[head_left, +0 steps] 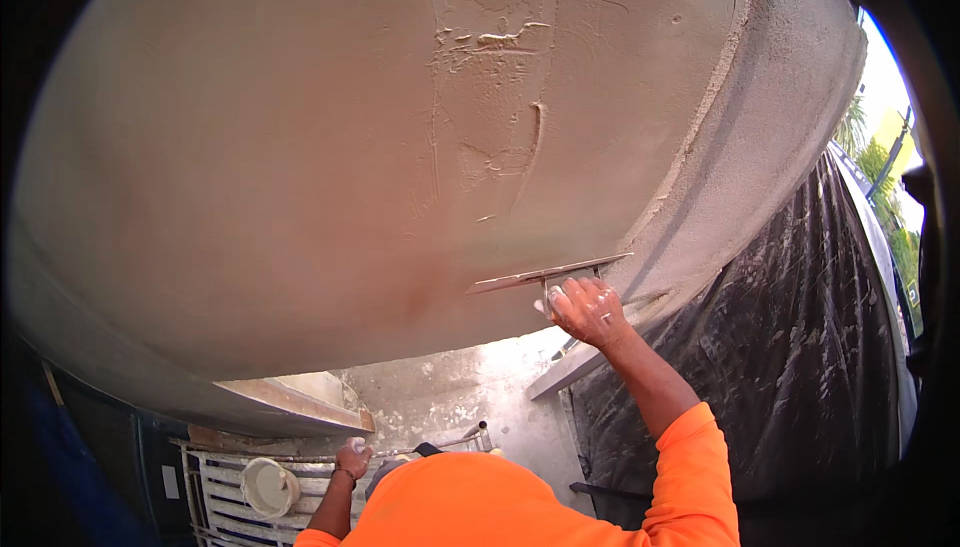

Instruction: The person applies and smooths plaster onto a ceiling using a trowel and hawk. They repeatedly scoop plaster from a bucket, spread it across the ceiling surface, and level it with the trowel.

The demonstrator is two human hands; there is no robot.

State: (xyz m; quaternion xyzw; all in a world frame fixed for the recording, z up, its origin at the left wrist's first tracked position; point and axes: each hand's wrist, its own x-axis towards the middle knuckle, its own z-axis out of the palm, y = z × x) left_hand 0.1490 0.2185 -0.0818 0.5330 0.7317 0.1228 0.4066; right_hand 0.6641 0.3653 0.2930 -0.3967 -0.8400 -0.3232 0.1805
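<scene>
My right hand is wrapped round the handle of a long, thin plastering trowel. The trowel's blade lies against the lower part of a wide plastered wall, close to its right edge. Higher on this wall is a ridged, uneven patch of plaster, while the surface around it looks smooth. Low on the left, my left hand is closed, with whitish smears on its fingers; whatever it may hold is too small to make out. Beside that hand stands a round whitish bucket.
The bucket sits on a slatted scaffold platform at lower left. A rougher plaster band borders the wall on the right. Black plastic sheeting hangs at the right. A stained pale floor shows below, with a beam near it.
</scene>
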